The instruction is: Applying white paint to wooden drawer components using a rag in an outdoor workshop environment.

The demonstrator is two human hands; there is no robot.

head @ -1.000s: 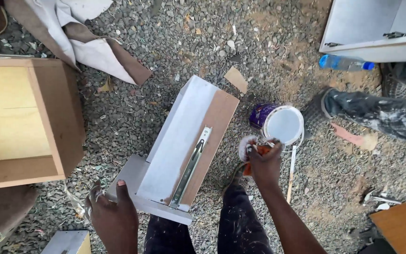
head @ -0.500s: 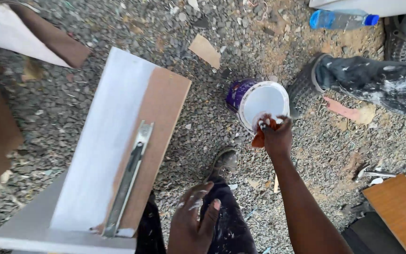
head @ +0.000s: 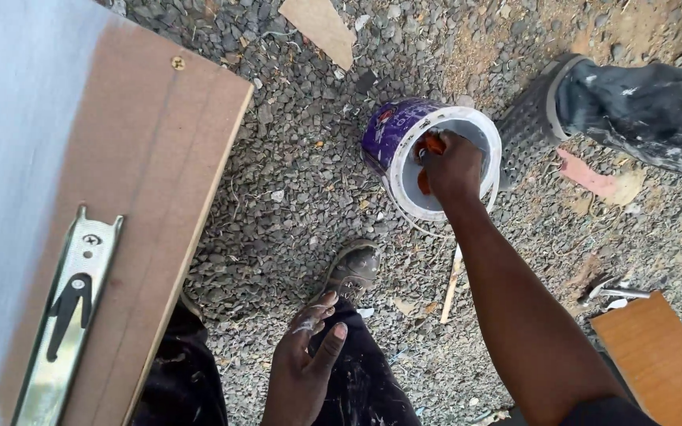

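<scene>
Right hand (head: 453,166) fingers closed on an orange tool (head: 433,146) inside the purple bucket (head: 395,136) on gravel; left hand (head: 303,367) loose, empty, over knee; board (head: 132,197) left, someone's shoe (head: 534,118) touching bucket.

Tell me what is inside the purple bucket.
Inside the purple bucket, white inner walls show, with the right hand dipping an orange-handled tool. The hand covers the tool's working end and the bottom.
</scene>
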